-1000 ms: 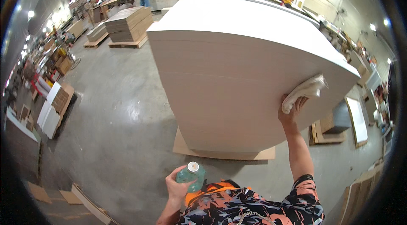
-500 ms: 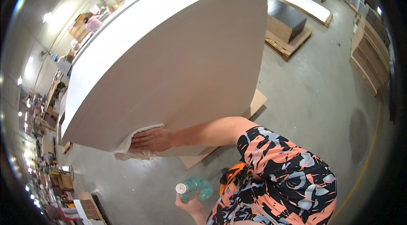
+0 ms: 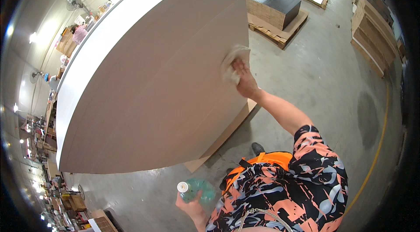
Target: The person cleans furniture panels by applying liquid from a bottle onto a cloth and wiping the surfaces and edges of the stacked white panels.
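Note:
My right hand (image 3: 245, 79) presses a crumpled white cloth (image 3: 230, 66) against the side of a large white-topped block (image 3: 153, 87), close to its right edge. Fine lines run along that broad greyish-tan side; I cannot tell whether it is one piece or a stack of sheets. Low in front of me, my left hand (image 3: 191, 205) is wrapped round a translucent green plastic bottle (image 3: 200, 189) with a white top. The bottle is tilted and stays apart from the block.
Brown board (image 3: 218, 142) sticks out under the block's lower right edge. Beyond it, a dark-topped stack (image 3: 274, 6) rests on a wooden pallet (image 3: 284, 37). Brown cardboard stacks (image 3: 372, 35) stand at far right. A yellow line (image 3: 377, 162) crosses the grey floor. People work at far left.
My right hand has swept the cloth from the block's lower left up to its right edge. My left hand still holds the bottle, and the view has shifted a little.

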{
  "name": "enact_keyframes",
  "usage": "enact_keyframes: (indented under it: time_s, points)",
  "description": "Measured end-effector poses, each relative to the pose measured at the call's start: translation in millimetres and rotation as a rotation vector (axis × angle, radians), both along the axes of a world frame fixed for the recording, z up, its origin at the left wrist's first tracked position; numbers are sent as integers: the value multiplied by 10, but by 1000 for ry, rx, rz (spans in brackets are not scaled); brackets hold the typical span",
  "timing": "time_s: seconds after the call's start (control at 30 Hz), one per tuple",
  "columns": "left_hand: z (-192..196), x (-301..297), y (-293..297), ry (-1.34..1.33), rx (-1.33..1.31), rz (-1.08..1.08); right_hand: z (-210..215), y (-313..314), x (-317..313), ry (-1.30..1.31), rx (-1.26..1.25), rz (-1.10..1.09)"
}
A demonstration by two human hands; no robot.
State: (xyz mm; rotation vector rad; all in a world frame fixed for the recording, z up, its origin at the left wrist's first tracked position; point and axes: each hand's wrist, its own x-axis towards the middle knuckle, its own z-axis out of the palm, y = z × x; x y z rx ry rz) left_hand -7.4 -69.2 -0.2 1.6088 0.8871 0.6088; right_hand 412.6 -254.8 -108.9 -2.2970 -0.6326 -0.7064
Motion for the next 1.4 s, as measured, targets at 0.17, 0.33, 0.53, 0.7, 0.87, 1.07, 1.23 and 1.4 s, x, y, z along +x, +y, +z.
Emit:
enact_keyframes:
  time_s: [0.17,0.33,0.53,0.7,0.87,1.07,1.23,1.4]
  points:
    - [-67,284,-29,-53,17,-62,55,-487,-324,1058,1382,165]
    - [7,453,112,-28,448,-270,221,-525,-1442,1386,1914,568]
    - [167,726,213,-23,798,-375,756,-389,-2049,1475,2009,758]
    - [271,935,387,-53,1108,-424,972,-342,-2146,1446,1683,874]
    - [432,1195,325,-35,1282,-399,1012,-333,-2119,1518,1554,758]
    - [425,1484,235,-37,1364,-436,937,-317,-2082,1612,1535,745]
    - [447,1535,231,-45,1421,-447,881,-221,-2086,1659,1523,771]
    - [556,1638,214,-65,1509,-444,807,-217,-2055,1705,1476,757]
